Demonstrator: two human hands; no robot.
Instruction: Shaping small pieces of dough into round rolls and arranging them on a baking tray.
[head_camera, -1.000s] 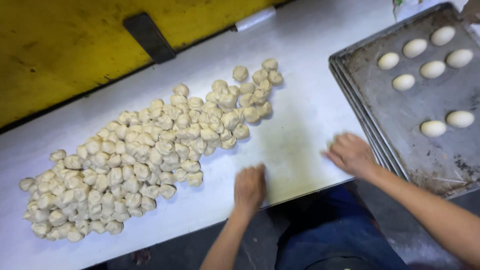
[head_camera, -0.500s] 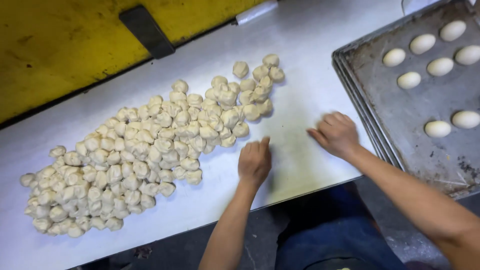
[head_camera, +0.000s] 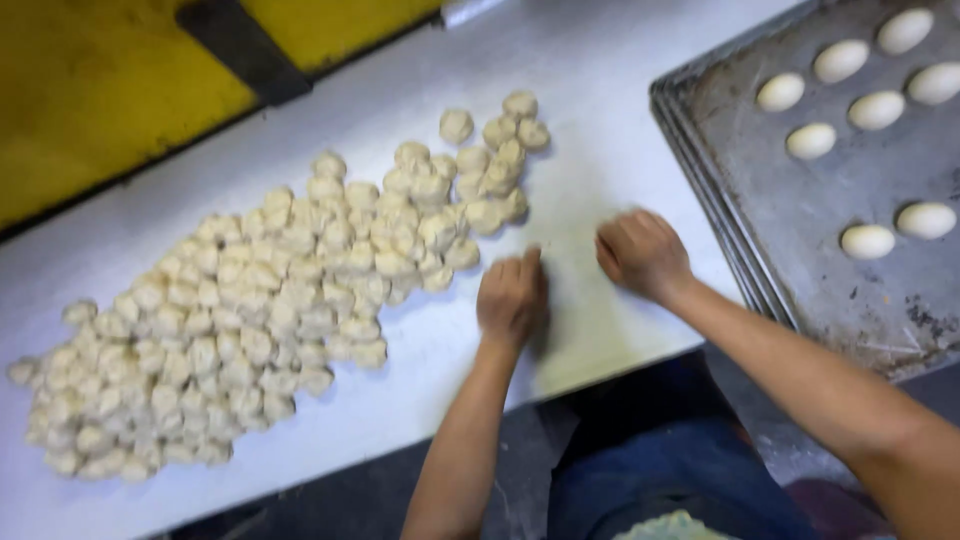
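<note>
- Both hands are down on the white floured worktop, palms cupped over the surface between the dough heap and the tray.
- The left hand sits curled, fingers together, right at the near-right edge of the big heap of small pale raw dough pieces. It likely covers one piece, though nothing shows beneath the palm.
- The right hand is blurred and cupped just beside the left. I cannot tell whether it holds dough.
- On the right, the stack of dark, worn metal baking trays carries seven smooth, rounded white dough balls, all in the far part of the top tray.
- Judging progress: seven shaped and set out, a few rows begun, and most of the tray bare.
- What's left looks like nearly everything. The heap runs from the near left to the far middle of the worktop, many dozens of rough pieces not yet rounded.
- A yellow surface with a dark strip lies beyond the table's far edge.
</note>
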